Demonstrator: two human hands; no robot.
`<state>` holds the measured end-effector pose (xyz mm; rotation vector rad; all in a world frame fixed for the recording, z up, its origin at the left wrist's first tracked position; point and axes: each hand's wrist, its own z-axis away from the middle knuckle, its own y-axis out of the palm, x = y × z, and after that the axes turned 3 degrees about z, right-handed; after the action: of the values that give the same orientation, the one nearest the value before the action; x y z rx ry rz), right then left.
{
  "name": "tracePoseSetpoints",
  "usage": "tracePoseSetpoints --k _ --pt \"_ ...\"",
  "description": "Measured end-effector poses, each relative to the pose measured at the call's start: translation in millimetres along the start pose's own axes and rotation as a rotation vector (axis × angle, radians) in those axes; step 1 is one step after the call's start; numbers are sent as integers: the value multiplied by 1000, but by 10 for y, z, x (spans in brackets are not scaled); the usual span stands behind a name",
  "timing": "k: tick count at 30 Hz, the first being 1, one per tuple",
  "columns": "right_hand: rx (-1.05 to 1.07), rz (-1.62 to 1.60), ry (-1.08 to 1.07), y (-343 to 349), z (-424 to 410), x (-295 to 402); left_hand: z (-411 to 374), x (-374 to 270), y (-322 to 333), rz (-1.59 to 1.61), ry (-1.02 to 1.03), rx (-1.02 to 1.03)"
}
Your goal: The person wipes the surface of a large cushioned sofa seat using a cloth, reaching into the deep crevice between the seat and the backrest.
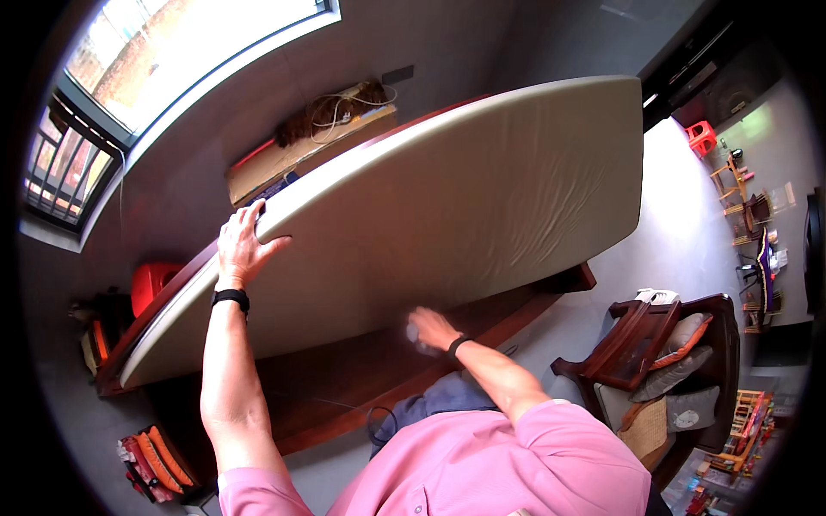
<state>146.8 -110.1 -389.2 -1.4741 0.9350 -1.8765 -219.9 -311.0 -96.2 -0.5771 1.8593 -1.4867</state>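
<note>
My left hand grips the upper edge of a long pale seat cushion, thumb on its near face and fingers over the top. The cushion stands tilted on its long edge, on a dark wooden bench, and leans towards the bench's back. Some wrinkles show in its cover at the right. My right hand is low in front of the cushion, above the bench seat, closed around a small whitish thing that is blurred; what it is I cannot tell.
Behind the bench, a cardboard box carries a white cable. A red plastic stool stands at the left. To the right is a wooden armchair with pillows. Orange-edged cushions lie at lower left. A window is at upper left.
</note>
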Motion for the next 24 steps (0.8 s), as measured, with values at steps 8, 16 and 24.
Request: tracePoseSetpoints --k 8,16,24 --pt "-1193 432 -246 -3210 -1337 614 79 -18 -67 -23 -23 -14" --pt "-890 518 -49 -1947 -1218 -119 61 -5 -13 -36 18 -27" --pt "-78 -145 571 -52 499 -1009 53 10 47 -39 54 -35"
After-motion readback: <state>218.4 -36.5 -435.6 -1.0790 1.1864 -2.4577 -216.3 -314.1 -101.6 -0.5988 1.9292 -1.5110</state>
